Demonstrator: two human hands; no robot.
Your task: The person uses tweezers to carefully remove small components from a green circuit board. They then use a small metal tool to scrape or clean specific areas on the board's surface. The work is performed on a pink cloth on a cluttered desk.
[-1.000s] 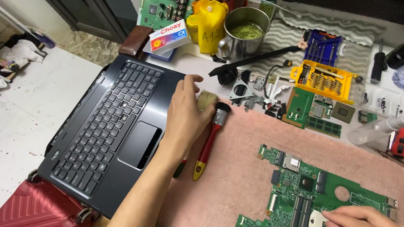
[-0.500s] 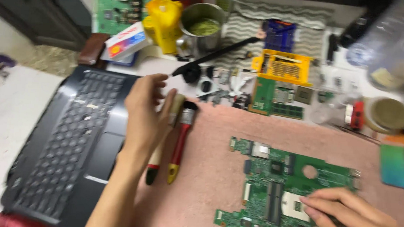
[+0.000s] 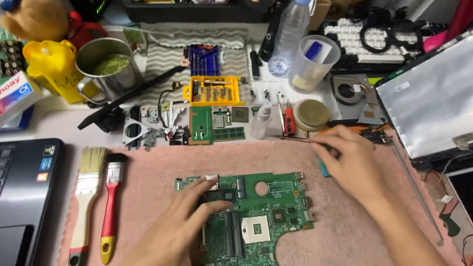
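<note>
Here I count 1 green motherboard (image 3: 253, 219) on the pink towel (image 3: 350, 249), under my left hand (image 3: 178, 239), whose fingers lie spread and flat on it. My right hand (image 3: 352, 165), up and to the right, pinches 1 thin metal tool (image 3: 293, 138). Left of my left hand lie 2 brushes (image 3: 98, 196), and beyond them 1 laptop (image 3: 8, 201).

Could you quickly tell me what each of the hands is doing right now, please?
Left hand: open, fingers resting on the green circuit board.
Right hand: closed on a thin tool with a teal handle.
</note>
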